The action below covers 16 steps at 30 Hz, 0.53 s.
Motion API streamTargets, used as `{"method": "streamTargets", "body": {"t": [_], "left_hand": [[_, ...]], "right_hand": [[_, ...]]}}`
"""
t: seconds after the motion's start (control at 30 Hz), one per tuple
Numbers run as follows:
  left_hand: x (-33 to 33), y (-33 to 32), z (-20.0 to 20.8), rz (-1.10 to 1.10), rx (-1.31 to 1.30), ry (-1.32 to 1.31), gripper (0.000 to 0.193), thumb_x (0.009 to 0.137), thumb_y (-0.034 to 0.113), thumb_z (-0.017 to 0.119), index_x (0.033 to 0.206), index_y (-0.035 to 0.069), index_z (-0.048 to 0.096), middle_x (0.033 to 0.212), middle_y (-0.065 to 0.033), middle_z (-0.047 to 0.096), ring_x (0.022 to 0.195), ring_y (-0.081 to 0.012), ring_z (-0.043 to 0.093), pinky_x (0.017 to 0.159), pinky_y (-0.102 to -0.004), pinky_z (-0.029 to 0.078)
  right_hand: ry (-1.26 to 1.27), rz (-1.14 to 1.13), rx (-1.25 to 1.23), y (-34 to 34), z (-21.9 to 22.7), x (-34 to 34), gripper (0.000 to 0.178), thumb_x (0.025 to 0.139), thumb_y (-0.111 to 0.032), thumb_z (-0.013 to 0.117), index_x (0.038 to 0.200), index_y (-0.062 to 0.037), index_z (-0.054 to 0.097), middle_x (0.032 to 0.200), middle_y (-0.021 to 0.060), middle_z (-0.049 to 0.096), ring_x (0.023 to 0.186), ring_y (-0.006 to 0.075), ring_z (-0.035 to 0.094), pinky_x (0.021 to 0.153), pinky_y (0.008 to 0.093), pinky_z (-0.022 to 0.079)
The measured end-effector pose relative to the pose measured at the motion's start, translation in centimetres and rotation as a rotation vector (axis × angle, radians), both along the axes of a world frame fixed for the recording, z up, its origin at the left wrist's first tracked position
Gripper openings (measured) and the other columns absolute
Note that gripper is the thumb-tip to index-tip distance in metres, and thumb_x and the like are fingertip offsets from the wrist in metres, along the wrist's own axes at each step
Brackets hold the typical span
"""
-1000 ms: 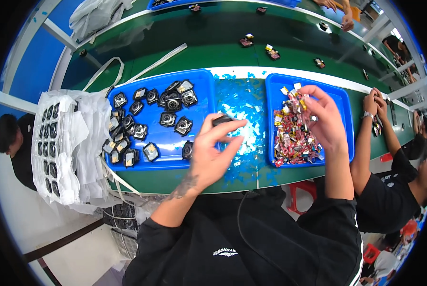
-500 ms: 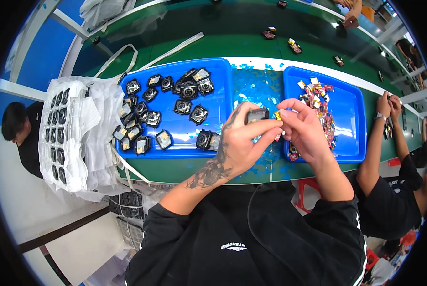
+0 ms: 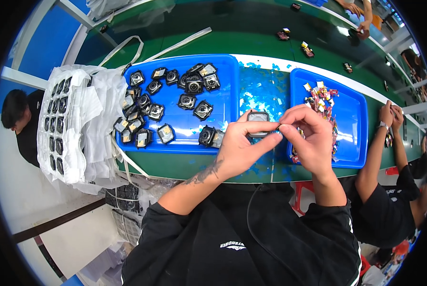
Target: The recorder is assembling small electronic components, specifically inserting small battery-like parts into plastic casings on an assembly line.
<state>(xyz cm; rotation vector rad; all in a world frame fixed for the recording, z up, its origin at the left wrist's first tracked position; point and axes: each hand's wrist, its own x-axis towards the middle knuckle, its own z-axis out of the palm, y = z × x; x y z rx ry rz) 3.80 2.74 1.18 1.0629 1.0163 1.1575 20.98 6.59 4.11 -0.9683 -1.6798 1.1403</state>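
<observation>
My left hand (image 3: 239,148) grips a small black square watch case (image 3: 259,116) over the strip between two blue trays. The case's greyish face shows above the fingers. My right hand (image 3: 311,136) is closed in a pinch at the case's right edge, its fingertips meeting my left thumb and forefinger. Whatever lies between those right fingertips is hidden. To the left, a blue tray (image 3: 175,131) carries several black watch cases (image 3: 203,110). A second blue tray (image 3: 352,133), at the right, holds a heap of small red, yellow and white parts (image 3: 322,101).
Blue film scraps (image 3: 256,86) litter the green bench between the trays. White foam trays (image 3: 80,143) with black cases are stacked at the left. More parts (image 3: 307,49) lie on the green belt beyond. A co-worker's hands (image 3: 390,117) are at the right; another person (image 3: 20,124) is far left.
The watch case has turned so its greyish face shows more. The yellow-tipped piece at my right fingertips is out of sight. The whole view has shifted slightly.
</observation>
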Motion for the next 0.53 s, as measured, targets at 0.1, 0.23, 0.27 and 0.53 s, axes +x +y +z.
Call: {"method": "streamTargets", "body": {"t": [0.1, 0.23, 0.27, 0.53], "left_hand": [[0.3, 0.0, 0.8, 0.156, 0.323, 0.298, 0.01, 0.081, 0.007, 0.072, 0.09, 0.001, 0.073, 0.079, -0.0101, 0.067, 0.077, -0.0189, 0.058, 0.082, -0.0342, 0.045], [0.3, -0.1, 0.7, 0.211, 0.267, 0.281, 0.011, 0.083, 0.007, 0.071, 0.09, 0.0, 0.072, 0.079, -0.0118, 0.068, 0.078, -0.0186, 0.059, 0.089, -0.0367, 0.043], [0.2, 0.1, 0.7, 0.193, 0.267, 0.306, 0.011, 0.083, 0.007, 0.07, 0.09, -0.002, 0.072, 0.079, -0.012, 0.067, 0.077, -0.0187, 0.059, 0.085, -0.0355, 0.045], [-0.3, -0.2, -1.5, 0.111, -0.058, -0.037, 0.021, 0.093, 0.014, 0.064, 0.107, 0.0, 0.071, 0.09, -0.0103, 0.066, 0.079, -0.0135, 0.058, 0.07, -0.0278, 0.048]], "right_hand": [[0.049, -0.015, -0.1, 0.0, -0.4, -0.2, 0.013, 0.079, 0.003, 0.071, 0.088, -0.0007, 0.064, 0.086, 0.0078, 0.064, 0.079, 0.0156, 0.062, 0.062, 0.0254, 0.048], [-0.195, -0.141, 0.216, -0.4, -0.3, -1.3, 0.012, 0.079, 0.004, 0.07, 0.085, -0.0001, 0.061, 0.086, 0.0104, 0.063, 0.079, 0.0182, 0.062, 0.065, 0.0269, 0.048], [-0.196, -0.134, 0.217, -0.5, -0.4, -1.5, 0.012, 0.079, 0.004, 0.07, 0.085, -0.0001, 0.061, 0.086, 0.0104, 0.063, 0.079, 0.0182, 0.062, 0.065, 0.0269, 0.048], [-0.333, -0.189, 0.281, -0.6, -2.2, -0.3, 0.009, 0.083, 0.005, 0.065, 0.089, -0.0001, 0.06, 0.078, 0.0092, 0.059, 0.065, 0.0196, 0.057, 0.06, 0.0283, 0.046]]}}
